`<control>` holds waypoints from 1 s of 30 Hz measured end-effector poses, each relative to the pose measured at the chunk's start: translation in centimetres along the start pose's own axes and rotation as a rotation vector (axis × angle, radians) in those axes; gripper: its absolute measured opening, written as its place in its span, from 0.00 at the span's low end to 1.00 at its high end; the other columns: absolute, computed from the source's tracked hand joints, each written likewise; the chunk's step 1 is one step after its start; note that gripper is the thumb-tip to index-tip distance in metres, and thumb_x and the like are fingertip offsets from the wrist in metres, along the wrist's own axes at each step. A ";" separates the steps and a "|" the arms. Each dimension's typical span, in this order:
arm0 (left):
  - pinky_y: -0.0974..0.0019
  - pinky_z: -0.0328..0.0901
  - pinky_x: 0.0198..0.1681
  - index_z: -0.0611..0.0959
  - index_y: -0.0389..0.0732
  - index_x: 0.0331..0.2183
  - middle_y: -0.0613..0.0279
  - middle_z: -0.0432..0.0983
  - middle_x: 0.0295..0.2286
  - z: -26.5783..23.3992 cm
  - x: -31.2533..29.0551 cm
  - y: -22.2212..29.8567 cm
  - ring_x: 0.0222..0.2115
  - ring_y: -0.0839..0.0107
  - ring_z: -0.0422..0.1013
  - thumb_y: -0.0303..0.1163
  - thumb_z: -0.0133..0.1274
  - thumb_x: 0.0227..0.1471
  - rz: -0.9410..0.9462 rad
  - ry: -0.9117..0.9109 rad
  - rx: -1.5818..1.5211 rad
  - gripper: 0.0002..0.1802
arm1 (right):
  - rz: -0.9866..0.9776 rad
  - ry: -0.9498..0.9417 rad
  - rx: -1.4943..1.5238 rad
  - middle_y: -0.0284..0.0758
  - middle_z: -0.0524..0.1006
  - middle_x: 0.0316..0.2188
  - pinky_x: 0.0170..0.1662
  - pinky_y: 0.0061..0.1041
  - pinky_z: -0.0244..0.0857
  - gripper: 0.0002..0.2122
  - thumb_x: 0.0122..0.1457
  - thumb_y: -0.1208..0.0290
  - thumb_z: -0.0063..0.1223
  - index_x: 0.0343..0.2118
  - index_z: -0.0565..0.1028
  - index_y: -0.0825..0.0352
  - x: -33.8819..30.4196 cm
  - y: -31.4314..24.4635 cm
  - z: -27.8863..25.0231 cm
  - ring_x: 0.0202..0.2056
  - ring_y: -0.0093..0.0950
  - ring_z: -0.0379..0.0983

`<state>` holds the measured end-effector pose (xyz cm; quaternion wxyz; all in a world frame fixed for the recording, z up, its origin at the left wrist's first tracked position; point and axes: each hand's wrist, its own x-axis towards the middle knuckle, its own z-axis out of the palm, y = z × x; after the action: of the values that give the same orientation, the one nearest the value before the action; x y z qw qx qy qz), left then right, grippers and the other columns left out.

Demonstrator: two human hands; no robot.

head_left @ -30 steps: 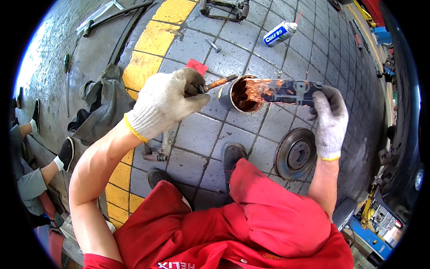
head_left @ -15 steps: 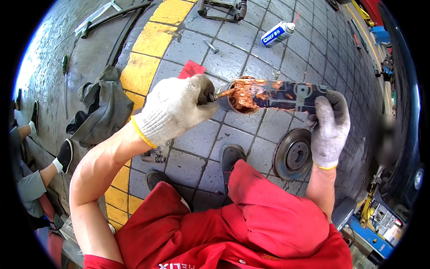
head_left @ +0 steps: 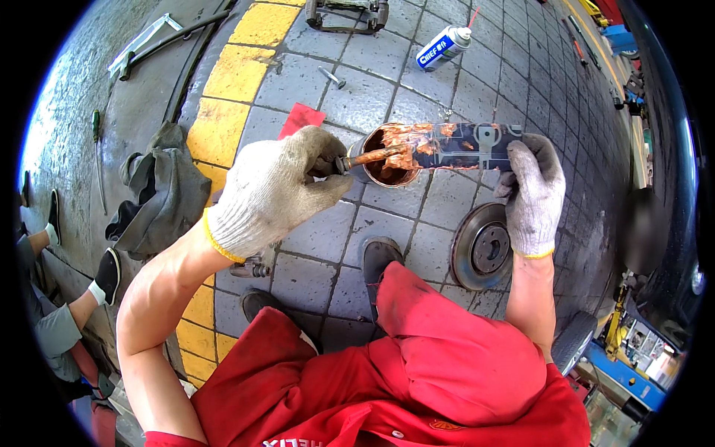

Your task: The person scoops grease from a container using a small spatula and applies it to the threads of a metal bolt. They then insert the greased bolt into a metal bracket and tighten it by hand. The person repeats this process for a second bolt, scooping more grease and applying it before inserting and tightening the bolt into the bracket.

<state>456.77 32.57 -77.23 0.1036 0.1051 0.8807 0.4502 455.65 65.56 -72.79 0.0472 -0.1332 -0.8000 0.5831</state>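
My left hand (head_left: pixel 279 186), in a whitish knit glove, is closed round a thin tool (head_left: pixel 366 157), its shaft coated in copper-coloured grease; most of its handle is hidden in my fingers. The tool's tip meets the greasy end of a long, dark, flat plate (head_left: pixel 465 143) with grey markings. My gloved right hand (head_left: pixel 535 182) grips the plate's other end, thumb on top. Thick copper-coloured paste clings to the plate's left part. Below that end stands an open round tin (head_left: pixel 370 177) with the same paste inside.
Around me on the tiles are a brake disc (head_left: pixel 482 247), a blue-and-white spray can (head_left: pixel 445 48), a bolt (head_left: pixel 332 77), a red piece (head_left: pixel 301 119) and a metal bracket (head_left: pixel 347 16). Grey cloth (head_left: pixel 167 194) lies at left, near another person's foot (head_left: pixel 106 276). A dark car (head_left: pixel 674 194) borders the right.
The tool's tip has slid rightward over the plate's greasy end. Both hands keep their grips. The whole view has shifted slightly, so floor objects appear a little further left and up.
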 end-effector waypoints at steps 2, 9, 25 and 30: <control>0.66 0.79 0.41 0.86 0.37 0.44 0.55 0.88 0.32 0.2 0.1 -0.2 0.33 0.69 0.86 0.33 0.70 0.53 0.029 0.002 -0.024 0.17 | 0.073 -0.040 0.072 0.29 0.81 0.29 0.26 0.19 0.65 0.08 0.68 0.72 0.62 0.44 0.80 0.69 0.5 0.7 -0.1 0.23 0.15 0.70; 0.66 0.79 0.43 0.87 0.37 0.45 0.57 0.88 0.33 -0.2 0.0 -0.6 0.35 0.72 0.86 0.29 0.71 0.53 0.045 -0.050 -0.095 0.17 | 0.239 -0.012 0.354 0.33 0.81 0.30 0.23 0.22 0.67 0.12 0.68 0.71 0.61 0.51 0.78 0.69 2.0 2.6 -1.7 0.23 0.20 0.74; 0.68 0.77 0.39 0.85 0.33 0.46 0.59 0.86 0.33 -0.6 0.8 -0.1 0.32 0.75 0.83 0.35 0.67 0.56 -0.218 -0.116 -0.347 0.19 | 0.268 0.086 0.435 0.32 0.78 0.28 0.27 0.24 0.66 0.12 0.68 0.71 0.62 0.52 0.78 0.66 2.7 2.9 -2.1 0.24 0.22 0.71; 0.68 0.78 0.37 0.85 0.30 0.46 0.56 0.87 0.34 -0.6 1.1 -0.2 0.32 0.71 0.83 0.43 0.65 0.61 -0.372 -0.215 -0.594 0.24 | 0.074 0.008 0.409 0.34 0.80 0.29 0.28 0.24 0.68 0.11 0.69 0.71 0.61 0.50 0.77 0.69 1.3 1.9 -0.8 0.24 0.22 0.72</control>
<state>455.49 32.28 -77.12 0.3016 -0.0449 0.6996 0.6462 454.85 67.22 -74.49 0.0550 -0.1525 -0.6594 0.7341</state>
